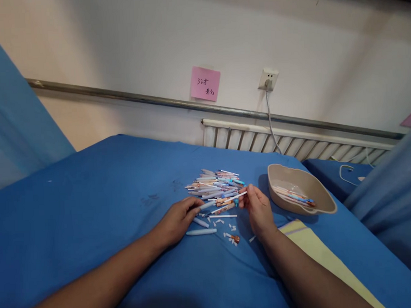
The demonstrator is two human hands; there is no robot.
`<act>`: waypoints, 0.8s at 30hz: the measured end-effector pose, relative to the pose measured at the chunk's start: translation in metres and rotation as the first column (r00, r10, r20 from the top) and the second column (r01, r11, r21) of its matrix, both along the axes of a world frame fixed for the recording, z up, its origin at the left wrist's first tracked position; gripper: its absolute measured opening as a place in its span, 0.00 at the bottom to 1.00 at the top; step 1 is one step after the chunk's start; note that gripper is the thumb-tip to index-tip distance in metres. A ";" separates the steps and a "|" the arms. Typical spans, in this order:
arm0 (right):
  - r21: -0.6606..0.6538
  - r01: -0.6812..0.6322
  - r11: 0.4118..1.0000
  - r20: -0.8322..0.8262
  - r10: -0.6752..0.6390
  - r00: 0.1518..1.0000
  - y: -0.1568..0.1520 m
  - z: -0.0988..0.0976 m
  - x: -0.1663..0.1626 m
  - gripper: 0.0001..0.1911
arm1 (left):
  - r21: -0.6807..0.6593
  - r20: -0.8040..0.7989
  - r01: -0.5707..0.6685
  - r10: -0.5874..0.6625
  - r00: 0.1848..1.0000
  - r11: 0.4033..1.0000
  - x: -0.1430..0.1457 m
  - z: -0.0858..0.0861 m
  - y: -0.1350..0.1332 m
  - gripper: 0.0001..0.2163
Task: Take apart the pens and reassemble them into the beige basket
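Note:
A heap of pen parts lies on the blue cloth of the table. My right hand pinches a thin white refill that points left toward the heap. My left hand rests on the cloth with its fingers closed on the end of a pale pen barrel. Between and below my hands lie a white barrel, another refill and small loose caps.
A beige tray holding a few assembled pens stands right of my hands. A yellow cloth lies under my right forearm. Behind are a radiator, a wall socket with cable and a pink note.

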State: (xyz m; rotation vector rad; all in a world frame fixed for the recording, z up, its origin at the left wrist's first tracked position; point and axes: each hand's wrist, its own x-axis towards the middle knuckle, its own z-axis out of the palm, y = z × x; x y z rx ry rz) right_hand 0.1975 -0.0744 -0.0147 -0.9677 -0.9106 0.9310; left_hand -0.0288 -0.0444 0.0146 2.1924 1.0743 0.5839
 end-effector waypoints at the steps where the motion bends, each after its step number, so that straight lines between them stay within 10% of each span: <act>1: 0.003 -0.014 1.000 0.007 0.014 1.000 -0.001 0.000 -0.001 0.19 | -0.015 0.009 0.002 -0.002 1.000 1.000 0.000 -0.001 0.000 0.11; 24: -0.056 -0.160 0.985 0.189 0.168 0.967 -0.011 0.004 -0.017 0.19 | -0.078 0.114 -0.001 0.009 0.993 0.997 0.004 0.005 -0.014 0.11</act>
